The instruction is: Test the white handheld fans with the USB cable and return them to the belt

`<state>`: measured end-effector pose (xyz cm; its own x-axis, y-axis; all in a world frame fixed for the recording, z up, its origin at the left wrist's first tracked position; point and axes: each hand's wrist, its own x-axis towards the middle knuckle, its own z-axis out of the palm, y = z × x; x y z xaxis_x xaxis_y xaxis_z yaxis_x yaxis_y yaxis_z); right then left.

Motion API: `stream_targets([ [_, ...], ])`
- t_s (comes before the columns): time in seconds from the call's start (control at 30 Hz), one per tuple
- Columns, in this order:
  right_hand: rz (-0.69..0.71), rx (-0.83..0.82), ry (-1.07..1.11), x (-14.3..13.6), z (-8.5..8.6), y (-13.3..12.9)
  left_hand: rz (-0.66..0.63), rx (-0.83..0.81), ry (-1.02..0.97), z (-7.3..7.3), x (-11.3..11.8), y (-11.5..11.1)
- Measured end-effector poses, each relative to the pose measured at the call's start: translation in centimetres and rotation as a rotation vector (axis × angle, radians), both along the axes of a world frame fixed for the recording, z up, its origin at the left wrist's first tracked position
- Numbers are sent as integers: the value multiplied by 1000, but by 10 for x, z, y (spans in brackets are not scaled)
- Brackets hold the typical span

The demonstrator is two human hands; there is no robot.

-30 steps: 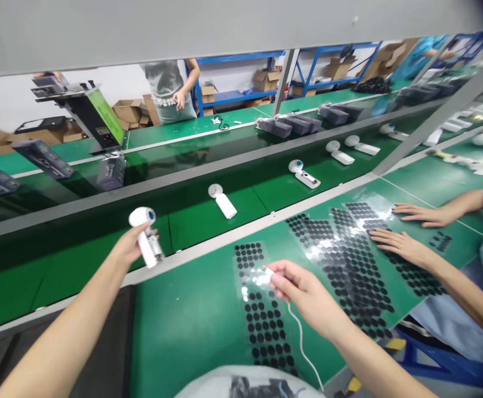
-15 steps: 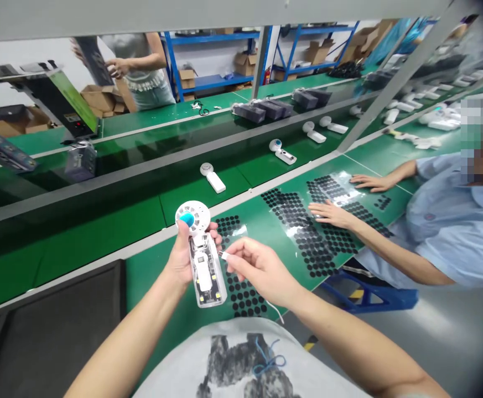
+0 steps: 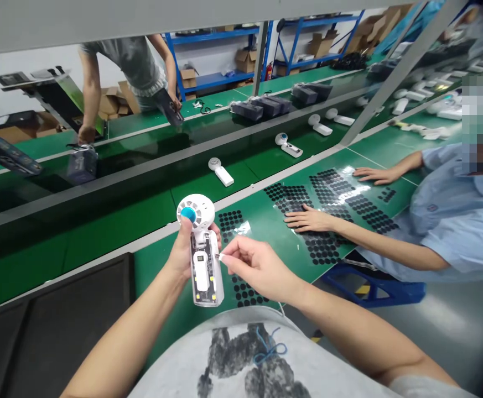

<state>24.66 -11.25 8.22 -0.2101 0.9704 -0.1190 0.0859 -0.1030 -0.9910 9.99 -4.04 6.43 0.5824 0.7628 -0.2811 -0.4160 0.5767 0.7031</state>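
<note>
My left hand [image 3: 182, 249] is wrapped round a white handheld fan [image 3: 202, 271], its thumb near the blue centre of the round head. The handle faces up, showing a clear cover over a dark board with small yellowish squares. In a pinch, my right hand [image 3: 261, 268] has the white plug [image 3: 221, 257] of a cable, its metal tip against or very close to the handle's right side. Whether the tip is inserted cannot be told. The white cable [image 3: 281, 309] shows again below my right wrist.
Sheets of round black stickers [image 3: 295, 199] lie on the green bench, under a co-worker's hand [image 3: 311, 219]. More fans [image 3: 223, 175] rest on the conveyor beyond. A black tray [image 3: 79, 309] sits at left. A metal post [image 3: 390, 88] rises at right. Across the line, another person handles dark boxes [image 3: 82, 165].
The fan has turned slightly, and the plug's tip is closer to its side. The co-worker's nearer hand has slid left over the stickers. The person opposite has bent down to a dark box.
</note>
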Motion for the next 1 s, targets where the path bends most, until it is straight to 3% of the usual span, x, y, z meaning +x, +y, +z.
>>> stream_targets([
  [0.17,97,-31,-159,1,-4,2,33,34,207,-7,0,-3],
  [0.27,100,-36,-209,0,-11,3,45,-34,258,-14,2,-6],
  [0.6,119,-110,-195,-4,-60,4,-31,-203,336,-42,1,-1],
  [0.7,106,-175,-157,1,-69,7,-28,-352,320,-56,4,-1],
  [0.77,61,-217,-147,8,-71,8,-21,-425,297,-63,9,0],
  [1.0,-48,-331,-72,31,-62,-9,-138,-425,285,-74,41,-5],
])
